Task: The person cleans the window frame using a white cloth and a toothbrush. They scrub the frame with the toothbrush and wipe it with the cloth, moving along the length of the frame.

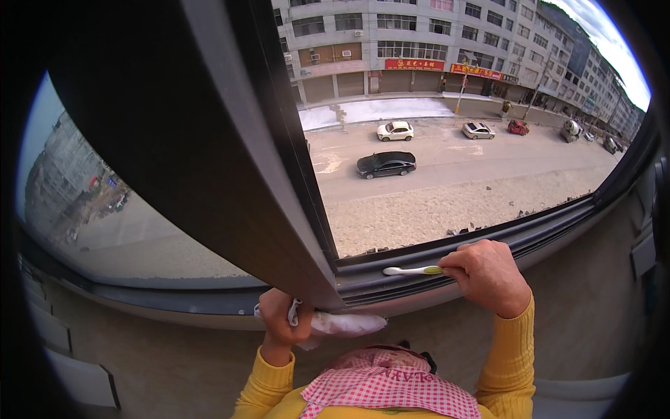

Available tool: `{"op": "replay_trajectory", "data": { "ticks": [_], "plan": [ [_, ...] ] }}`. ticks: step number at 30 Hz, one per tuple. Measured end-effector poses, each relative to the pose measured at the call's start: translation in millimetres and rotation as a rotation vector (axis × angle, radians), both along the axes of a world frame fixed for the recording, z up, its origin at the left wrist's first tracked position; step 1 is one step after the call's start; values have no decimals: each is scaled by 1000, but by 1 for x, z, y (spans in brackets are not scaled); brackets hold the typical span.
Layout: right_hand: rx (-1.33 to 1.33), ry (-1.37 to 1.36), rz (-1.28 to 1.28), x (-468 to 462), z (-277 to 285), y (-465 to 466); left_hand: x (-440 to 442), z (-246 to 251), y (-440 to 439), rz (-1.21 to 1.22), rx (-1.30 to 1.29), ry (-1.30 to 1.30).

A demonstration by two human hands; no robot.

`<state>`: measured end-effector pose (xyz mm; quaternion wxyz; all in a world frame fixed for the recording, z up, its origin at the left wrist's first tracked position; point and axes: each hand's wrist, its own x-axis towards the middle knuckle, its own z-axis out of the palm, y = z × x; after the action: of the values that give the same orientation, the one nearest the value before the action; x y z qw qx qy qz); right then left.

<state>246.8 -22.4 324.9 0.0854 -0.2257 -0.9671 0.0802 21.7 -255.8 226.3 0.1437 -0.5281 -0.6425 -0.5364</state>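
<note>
My right hand (489, 277) holds a white and green toothbrush (413, 271) by its handle. The toothbrush's head lies over the dark metal track of the window sill (366, 280), near the corner by the upright frame post (293, 225). Just below the foot of that post, my left hand (285, 317) is closed on a whitish cloth (348, 323), which hangs out to the right of the fist. Which way the bristles face is hard to tell.
A glass pane (157, 241) fills the left side. Beyond the window lie a street with a black car (386, 164), other vehicles and buildings (398, 31). White furniture edges (84, 377) stand at lower left. A checked apron (387, 382) covers my front.
</note>
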Motion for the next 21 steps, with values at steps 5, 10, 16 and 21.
{"op": "replay_trajectory", "data": {
  "ticks": [5,10,16,21],
  "plan": [
    [-125,29,109,-39,-22,-21,-1,-3,3,-12,-11,-8],
    [-141,101,77,-33,-19,-31,-2,-5,0,15,-5,13],
    [-113,83,83,-24,-11,-33,-2,-12,-5,50,-23,7],
    [-105,55,109,-37,-24,-46,-3,-18,-6,75,-53,59]
  ]
}}
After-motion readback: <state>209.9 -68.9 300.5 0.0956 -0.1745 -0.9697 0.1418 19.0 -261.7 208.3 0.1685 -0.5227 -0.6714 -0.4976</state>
